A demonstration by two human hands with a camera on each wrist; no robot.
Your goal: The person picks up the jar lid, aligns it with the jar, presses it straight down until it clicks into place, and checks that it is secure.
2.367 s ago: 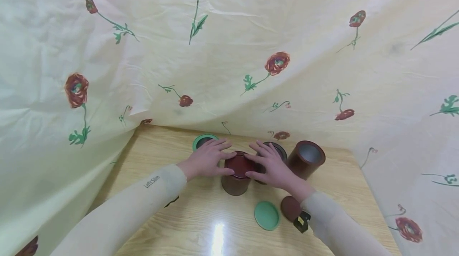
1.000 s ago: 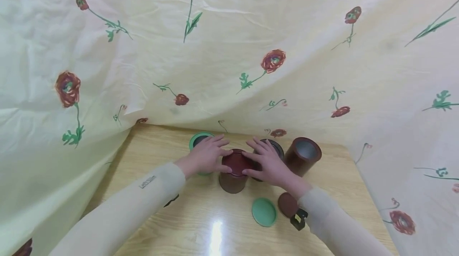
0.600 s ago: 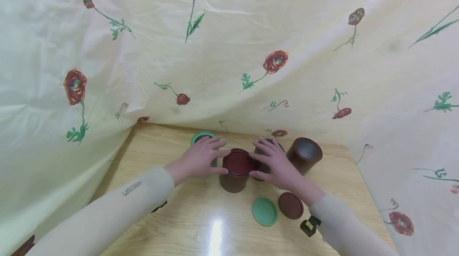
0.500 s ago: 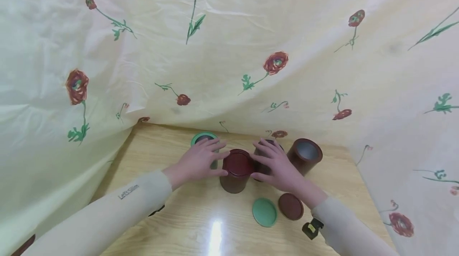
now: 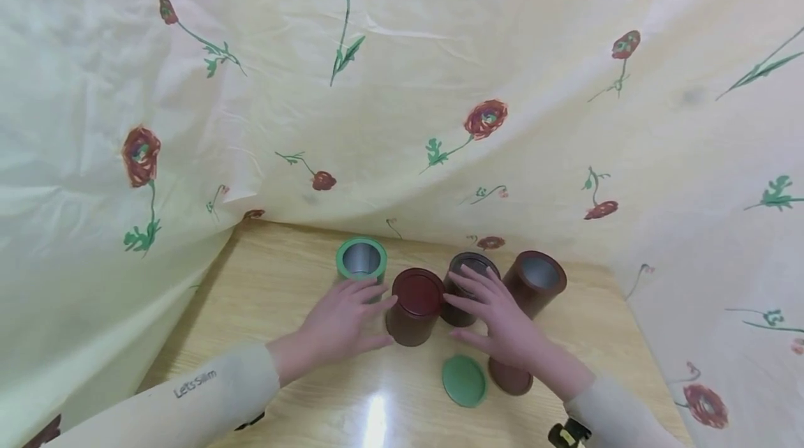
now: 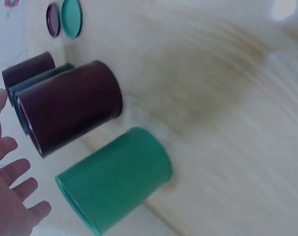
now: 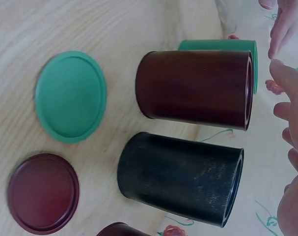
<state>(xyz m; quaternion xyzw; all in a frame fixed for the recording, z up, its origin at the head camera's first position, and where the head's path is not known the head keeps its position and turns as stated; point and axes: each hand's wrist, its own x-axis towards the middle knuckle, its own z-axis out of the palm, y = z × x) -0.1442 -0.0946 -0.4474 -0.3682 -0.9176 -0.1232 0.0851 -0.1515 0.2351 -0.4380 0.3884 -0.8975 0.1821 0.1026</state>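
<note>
Both forearms entered from the near side and converged on the tabletop (image 5: 308, 413). The left hand (image 5: 334, 322) was positioned left of the dark red canister (image 5: 411, 326), back of the hand up, fingers extended and slightly separated, thumb pointing inward. Its grip was spread wide and had hold of nothing. The right hand (image 5: 501, 322) mirrored this pose on the opposite side, fingers fanned and grip likewise unloaded; both wrist views showed clearance between hands and canisters.

The dark red canister stood upright between the hands, its top covered by a dark red lid (image 5: 419, 292). The uncovered green canister (image 6: 114, 182) stood to its left, the black canister (image 7: 180, 177) to its right. A loose green lid (image 5: 465, 381) lay flat nearer the person, just beside a loose red lid (image 7: 43, 194).
</note>
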